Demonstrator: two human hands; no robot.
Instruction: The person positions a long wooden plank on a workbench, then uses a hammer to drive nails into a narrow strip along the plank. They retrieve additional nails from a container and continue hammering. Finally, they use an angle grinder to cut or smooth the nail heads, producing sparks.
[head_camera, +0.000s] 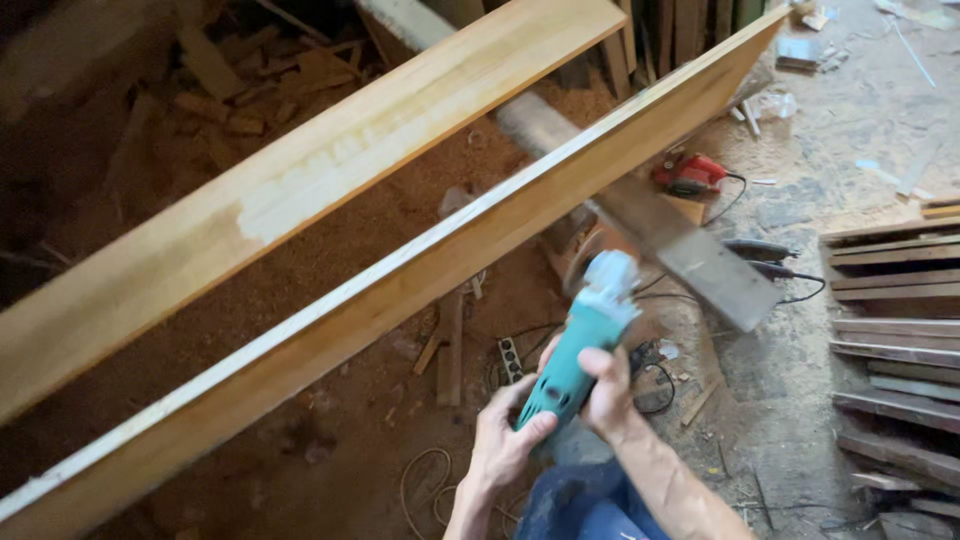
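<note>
Nearest the camera, at about 6 o'clock, both hands are clamped on a teal angle grinder (578, 345): the left hand (503, 440) wraps the rear of its body from below, the right hand (607, 392) grips it from the side just ahead, thumb over the casing. The two hands sit close together, touching the tool, with blue trousers (590, 505) just under them. The grinder's grey head (610, 280) points up toward 12 o'clock and is blurred; whether its disc is spinning cannot be told.

Just beyond the head, running from 8 o'clock up to 1 o'clock, lies a long wooden plank (420, 270) on edge, its pale top edge catching light. The head seems near this plank but apart from it, so the step in hand reads as bringing the tool up to the wood. The next move would call for a steady two-handed grip and a shallow angle of the head to the plank's face.

Farther out, a second, wider board (300, 170) lies parallel, with sawdust on the floor (330, 300) between. At 2 o'clock sits a red power tool (690, 172); at 3 o'clock, stacked boards (890, 300)
</note>
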